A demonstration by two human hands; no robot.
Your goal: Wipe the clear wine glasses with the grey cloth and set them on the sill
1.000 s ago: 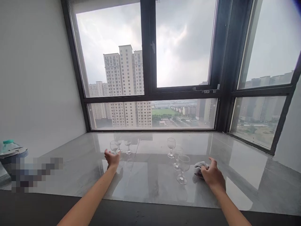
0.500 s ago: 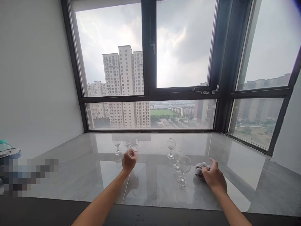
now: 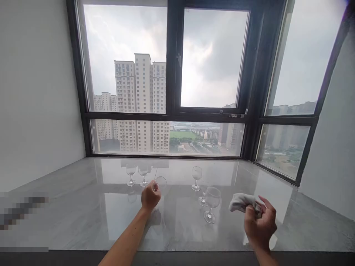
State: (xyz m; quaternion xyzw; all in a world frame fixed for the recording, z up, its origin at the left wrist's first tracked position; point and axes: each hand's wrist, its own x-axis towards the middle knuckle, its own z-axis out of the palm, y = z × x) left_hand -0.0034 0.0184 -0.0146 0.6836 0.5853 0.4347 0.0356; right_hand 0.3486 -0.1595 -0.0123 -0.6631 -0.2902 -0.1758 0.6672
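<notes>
head | L hand (image 3: 150, 197) grips glass (image 3: 161, 182), stem hidden | R hand (image 3: 260, 223) holds cloth (image 3: 242, 201)

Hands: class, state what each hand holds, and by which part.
The left hand holds a wine glass, its grip low, around the stem under the bowl. The right hand pinches one end of a cloth.

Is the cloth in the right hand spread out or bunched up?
Bunched up: the cloth sits crumpled in the right hand, lifted off the counter.

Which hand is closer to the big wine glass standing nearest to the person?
Right. The right hand, holding a cloth, is just right of the big wine glass; the left hand, holding a small glass, is farther left.
</notes>
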